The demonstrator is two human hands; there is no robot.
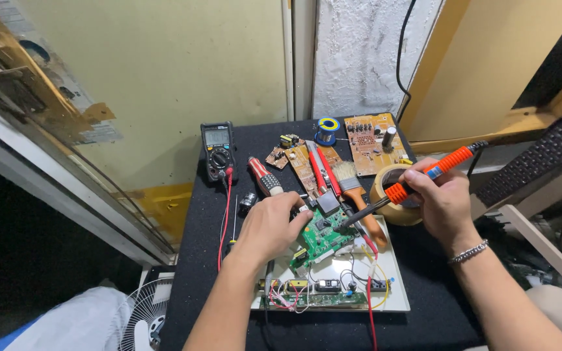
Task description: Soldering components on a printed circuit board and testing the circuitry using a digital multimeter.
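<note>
Right hand [442, 195] w/ soldering iron [417, 182] over green board [323, 237].

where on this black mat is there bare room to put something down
Bare patches of the black mat: the left strip below the multimeter, crossed only by its red lead, and the right side under the right hand, beside the white tray. Crowded: the back, with the brown circuit boards, solder spool, brush and tape roll.

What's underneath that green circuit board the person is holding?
The green circuit board lies tilted over a white tray, steadied by the left hand. Loose wires and a second narrow board show beside it. What lies directly beneath is covered.
</note>
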